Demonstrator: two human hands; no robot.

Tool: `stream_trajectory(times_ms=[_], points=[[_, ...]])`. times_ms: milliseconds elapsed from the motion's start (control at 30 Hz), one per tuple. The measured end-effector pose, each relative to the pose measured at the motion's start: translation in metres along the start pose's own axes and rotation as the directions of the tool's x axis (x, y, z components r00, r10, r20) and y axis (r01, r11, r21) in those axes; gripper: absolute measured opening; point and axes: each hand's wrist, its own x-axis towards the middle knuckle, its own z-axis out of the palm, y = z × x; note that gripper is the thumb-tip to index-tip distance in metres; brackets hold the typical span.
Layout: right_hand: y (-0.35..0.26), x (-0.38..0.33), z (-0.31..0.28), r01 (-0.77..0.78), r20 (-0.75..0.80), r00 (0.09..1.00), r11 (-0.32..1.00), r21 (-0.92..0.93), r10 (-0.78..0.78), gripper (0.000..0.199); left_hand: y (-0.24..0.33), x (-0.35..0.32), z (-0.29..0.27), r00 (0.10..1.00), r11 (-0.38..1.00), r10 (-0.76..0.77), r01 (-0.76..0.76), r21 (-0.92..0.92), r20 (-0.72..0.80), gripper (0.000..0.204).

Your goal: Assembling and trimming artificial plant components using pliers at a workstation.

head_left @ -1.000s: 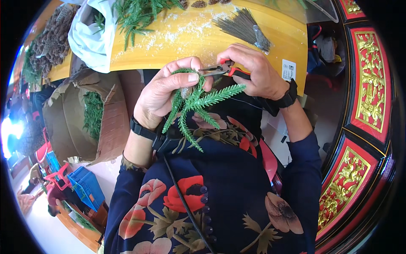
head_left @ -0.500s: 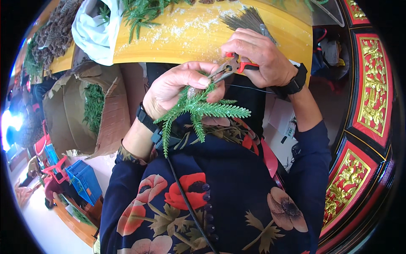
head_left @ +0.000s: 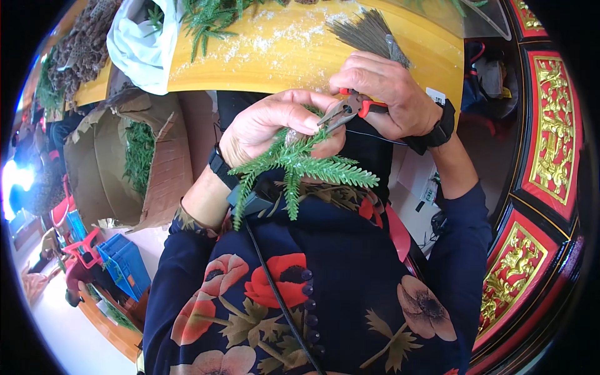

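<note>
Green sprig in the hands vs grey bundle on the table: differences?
The green sprig is held in the left hand with branches fanned out; the grey bundle lies on the yellow table, its thin straight strands packed together. The sprig is feathery, the bundle bare. The pliers in the right hand meet the sprig only.
</note>
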Motion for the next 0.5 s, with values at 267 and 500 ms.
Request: stream_trajectory(times_ms=[267, 500], points=[[0.001, 0.001, -0.001, 0.004, 0.019, 1.000, 1.000, 0.007, -0.004, 0.026, -0.003, 0.005, -0.006, 0.999, 0.997, -0.045, 0.046, -0.055, 0.023, 0.033], [0.000, -0.006, 0.004, -0.126, 0.006, 0.992, 0.991, 0.047, 0.126, 0.025, 0.003, -0.001, 0.004, 0.978, 0.984, 0.067, -0.033, 0.174, -0.196, 0.029]])
